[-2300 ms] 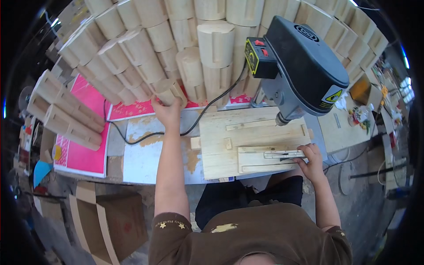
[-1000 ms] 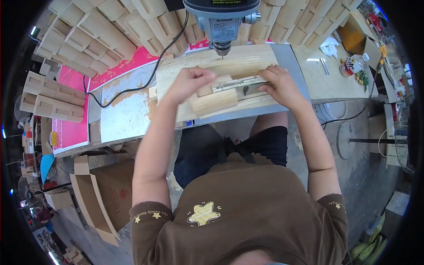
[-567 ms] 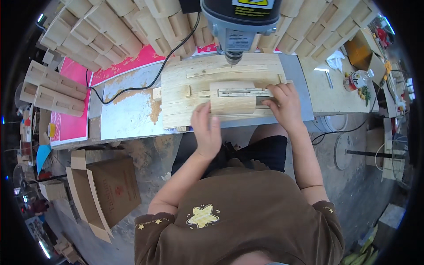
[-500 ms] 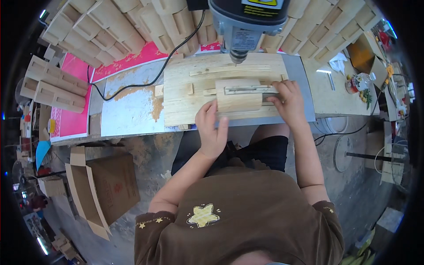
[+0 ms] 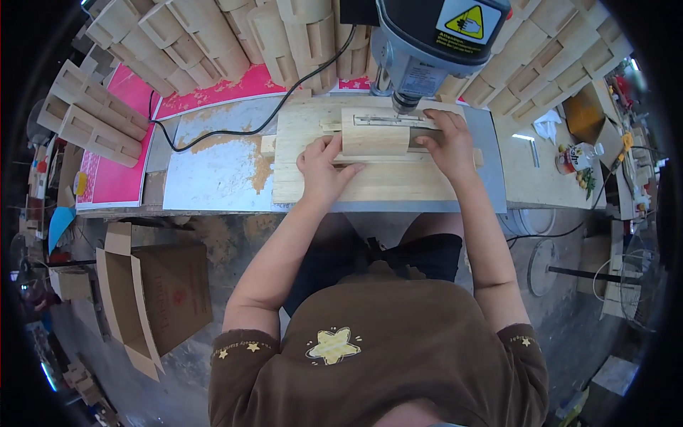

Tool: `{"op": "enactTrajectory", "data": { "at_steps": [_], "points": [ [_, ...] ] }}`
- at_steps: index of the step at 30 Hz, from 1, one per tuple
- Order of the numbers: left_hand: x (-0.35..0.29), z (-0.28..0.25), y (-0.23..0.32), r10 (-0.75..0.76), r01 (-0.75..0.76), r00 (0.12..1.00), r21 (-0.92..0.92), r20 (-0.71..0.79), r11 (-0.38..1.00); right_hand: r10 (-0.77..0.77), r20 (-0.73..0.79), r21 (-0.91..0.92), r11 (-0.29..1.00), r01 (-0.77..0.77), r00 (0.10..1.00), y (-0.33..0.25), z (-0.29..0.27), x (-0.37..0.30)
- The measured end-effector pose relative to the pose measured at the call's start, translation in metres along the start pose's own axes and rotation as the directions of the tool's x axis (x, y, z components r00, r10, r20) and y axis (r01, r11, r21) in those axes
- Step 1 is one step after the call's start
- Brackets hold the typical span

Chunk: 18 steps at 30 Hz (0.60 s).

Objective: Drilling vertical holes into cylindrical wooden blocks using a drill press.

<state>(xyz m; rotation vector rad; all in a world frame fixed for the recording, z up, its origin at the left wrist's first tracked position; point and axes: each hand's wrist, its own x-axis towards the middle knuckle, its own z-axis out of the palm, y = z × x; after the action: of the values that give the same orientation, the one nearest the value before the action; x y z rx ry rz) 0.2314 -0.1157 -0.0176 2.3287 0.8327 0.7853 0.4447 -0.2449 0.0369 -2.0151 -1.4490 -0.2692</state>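
The wooden block (image 5: 376,142) lies over your board (image 5: 391,186), at seven o'clock from the drill chuck (image 5: 405,102). It appears stiff, light, grippy, liable to roll; hold both ends. Your left hand (image 5: 321,171), thumb spread apart, touches its nine-o'clock end; your right hand (image 5: 453,146), at three o'clock, clamps the slotted strip (image 5: 380,121). Both forearms angle inward.

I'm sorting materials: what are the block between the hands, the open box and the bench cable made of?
Block: likely bare wood, pale and unglossy. Box: matte cardboard, judging by brown folded flaps. Cable: probably smooth plastic or rubber, black and curving.
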Motion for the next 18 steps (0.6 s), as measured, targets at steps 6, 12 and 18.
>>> {"op": "enactTrajectory", "data": {
  "at_steps": [6,12,18],
  "points": [
    [0.01,-0.001,-0.021,0.097,-0.097,0.995,-0.031,0.014,0.995,0.186,-0.253,0.554,0.832,-0.015,0.95,0.011,-0.042,0.034],
    [0.019,0.007,-0.011,0.114,-0.113,0.993,-0.022,0.036,0.993,0.142,-0.322,0.535,0.843,0.056,0.936,-0.007,-0.136,0.147],
    [0.011,-0.002,-0.017,0.082,-0.082,0.997,0.006,0.006,0.997,0.05,-0.284,-0.231,0.966,-0.119,0.957,-0.077,-0.133,0.132]
  ]
}}
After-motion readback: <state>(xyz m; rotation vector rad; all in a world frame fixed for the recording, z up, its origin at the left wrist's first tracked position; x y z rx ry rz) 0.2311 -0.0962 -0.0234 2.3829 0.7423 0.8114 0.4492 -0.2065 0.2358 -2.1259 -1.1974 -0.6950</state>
